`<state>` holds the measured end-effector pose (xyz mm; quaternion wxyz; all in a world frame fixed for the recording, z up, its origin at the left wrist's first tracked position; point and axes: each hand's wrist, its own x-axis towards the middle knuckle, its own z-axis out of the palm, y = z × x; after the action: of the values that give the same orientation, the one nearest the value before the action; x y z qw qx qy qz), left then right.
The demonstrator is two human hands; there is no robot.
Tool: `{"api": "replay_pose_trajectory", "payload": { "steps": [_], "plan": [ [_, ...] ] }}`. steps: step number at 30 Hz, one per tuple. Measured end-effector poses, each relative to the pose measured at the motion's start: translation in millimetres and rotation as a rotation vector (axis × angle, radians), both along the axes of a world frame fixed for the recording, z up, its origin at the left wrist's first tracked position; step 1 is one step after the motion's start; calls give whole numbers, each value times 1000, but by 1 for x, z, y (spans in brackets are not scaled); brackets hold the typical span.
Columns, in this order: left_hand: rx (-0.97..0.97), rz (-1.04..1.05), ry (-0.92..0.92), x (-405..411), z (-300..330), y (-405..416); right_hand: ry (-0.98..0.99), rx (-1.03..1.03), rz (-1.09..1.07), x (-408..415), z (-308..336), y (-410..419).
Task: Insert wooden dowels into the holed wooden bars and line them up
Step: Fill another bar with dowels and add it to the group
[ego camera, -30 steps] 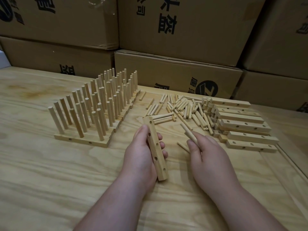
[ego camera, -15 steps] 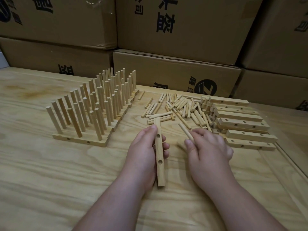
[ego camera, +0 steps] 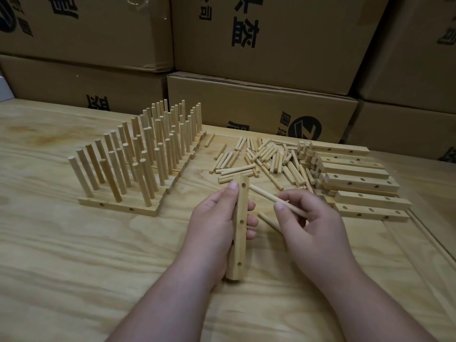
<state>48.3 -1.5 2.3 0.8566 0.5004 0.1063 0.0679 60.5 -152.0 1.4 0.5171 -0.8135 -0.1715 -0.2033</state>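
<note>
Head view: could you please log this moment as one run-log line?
left hand: grips holed bar | right hand: pinches dowel | dowel not yet inserted | finished row: left of hands

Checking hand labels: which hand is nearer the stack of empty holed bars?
Right. The right hand, pinching a dowel, sits just beside the stack of empty bars; the left hand, gripping a bar, is farther away.
</note>
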Motion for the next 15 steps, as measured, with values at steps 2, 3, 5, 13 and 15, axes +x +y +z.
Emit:
{"api": "replay_pose_trajectory", "payload": {
  "steps": [2, 3, 5, 13, 15],
  "plan": [
    [9, -11, 1, 0, 0, 1, -11, 9, 2, 0, 3, -2],
    [12, -16, 2, 0, 0, 1, -18, -6, -2, 0, 6, -4],
    [10, -25, 1, -1, 1, 1, -34, -53, -8, 0, 11, -6],
    [183, -124, 6, -6, 0, 3, -41, -177, 42, -6, 34, -11],
    [208, -141, 21, -7, 0, 3, -44, -208, 54, -7, 38, -11]
  ]
}}
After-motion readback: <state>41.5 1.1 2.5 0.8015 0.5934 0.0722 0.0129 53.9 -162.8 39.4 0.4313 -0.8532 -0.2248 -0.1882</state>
